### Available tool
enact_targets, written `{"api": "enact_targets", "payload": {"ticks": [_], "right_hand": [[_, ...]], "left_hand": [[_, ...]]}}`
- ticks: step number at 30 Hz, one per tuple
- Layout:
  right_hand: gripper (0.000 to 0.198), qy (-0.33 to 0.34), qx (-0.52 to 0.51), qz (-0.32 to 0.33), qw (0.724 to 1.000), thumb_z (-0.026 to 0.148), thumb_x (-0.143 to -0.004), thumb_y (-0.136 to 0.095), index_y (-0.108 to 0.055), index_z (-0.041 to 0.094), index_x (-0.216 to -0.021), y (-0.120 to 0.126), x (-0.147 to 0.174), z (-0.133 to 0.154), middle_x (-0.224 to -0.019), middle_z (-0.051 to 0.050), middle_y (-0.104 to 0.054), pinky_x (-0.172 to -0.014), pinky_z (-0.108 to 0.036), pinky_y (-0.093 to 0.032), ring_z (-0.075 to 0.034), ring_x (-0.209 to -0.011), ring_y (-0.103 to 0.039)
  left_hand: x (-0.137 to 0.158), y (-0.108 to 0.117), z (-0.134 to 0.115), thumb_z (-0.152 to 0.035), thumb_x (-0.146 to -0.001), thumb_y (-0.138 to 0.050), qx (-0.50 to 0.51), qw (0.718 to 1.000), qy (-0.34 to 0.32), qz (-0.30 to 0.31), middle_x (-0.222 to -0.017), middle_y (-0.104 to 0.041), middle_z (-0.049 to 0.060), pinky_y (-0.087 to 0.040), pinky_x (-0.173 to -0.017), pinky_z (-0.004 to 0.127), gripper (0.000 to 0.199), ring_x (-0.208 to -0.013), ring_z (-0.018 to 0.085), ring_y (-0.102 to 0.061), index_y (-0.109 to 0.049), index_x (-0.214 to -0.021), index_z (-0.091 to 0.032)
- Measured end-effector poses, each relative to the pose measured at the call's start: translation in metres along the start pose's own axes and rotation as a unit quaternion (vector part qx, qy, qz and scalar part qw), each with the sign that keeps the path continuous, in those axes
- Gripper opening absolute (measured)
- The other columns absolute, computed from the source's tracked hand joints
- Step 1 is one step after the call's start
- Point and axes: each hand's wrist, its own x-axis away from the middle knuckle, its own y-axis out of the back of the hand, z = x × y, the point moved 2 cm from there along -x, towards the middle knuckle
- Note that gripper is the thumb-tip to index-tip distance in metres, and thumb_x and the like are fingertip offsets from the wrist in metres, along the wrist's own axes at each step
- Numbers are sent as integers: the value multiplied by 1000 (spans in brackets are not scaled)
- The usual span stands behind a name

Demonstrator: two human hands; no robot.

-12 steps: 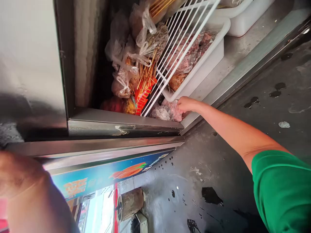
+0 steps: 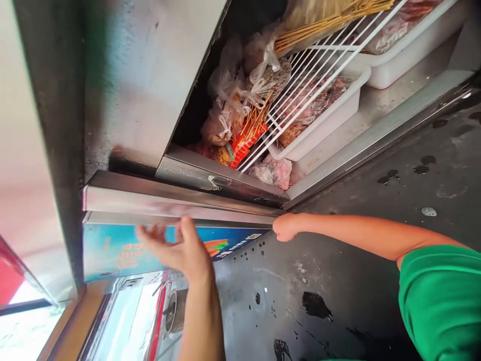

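Touching steel door edge (image 2: 180, 200) w/ left hand (image 2: 180, 248), fingers spread, gripping nothing; right hand (image 2: 286, 226) fisted at door's 3 o'clock end, contents unclear.

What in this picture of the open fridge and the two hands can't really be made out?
- Right hand, head view: curled at the door edge; its fingers are turned away, so any grip is hidden.
- Left hand, head view: its fingertips are motion-blurred; touching the door or not is unclear.
- Bagged food, head view: cloudy plastic hides the contents.
- White tray, head view: a wire rack covers its contents.
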Motion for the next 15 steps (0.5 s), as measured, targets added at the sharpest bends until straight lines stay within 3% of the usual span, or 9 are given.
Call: {"api": "enact_targets", "payload": {"ticks": [3,6,11,15], "right_hand": [[33,29,46,64,996,15,-79,-53,-76,0,-99,-19,-5,9,-87,-19,-72,-60,-33,-45,-27,-75,-65],[28,49,90,100,990,12,-76,-54,-76,3,-92,-31,-5,14,-77,-14,-69,-59,-33,-44,-24,-68,-62],[23,63,114,110,985,14,-78,-54,-74,8,-88,-41,-3,25,-75,-10,-65,-59,-31,-42,-23,-73,-62],[20,60,117,129,983,15,-77,-57,-75,9,-85,-62,-9,28,-75,-10,-67,-62,-32,-44,-24,-74,-63]], "left_hand": [[26,-11,24,-41,-59,-81,52,992,104,43,-124,-56,13,-52,-103,41,84,-112,21,-60,-43,-130,-14],[13,-19,33,-49,-53,-83,45,988,135,50,-107,-62,8,-55,-96,39,74,-95,19,-64,-51,-111,-16],[-17,-26,35,-64,-53,-81,-77,988,114,71,-79,-61,2,-56,-85,44,62,-76,20,-62,-53,-86,-19],[-10,-5,24,-61,-57,-80,-157,977,95,104,-79,-62,3,-56,-89,48,56,-78,23,-63,-48,-80,-22]]}}
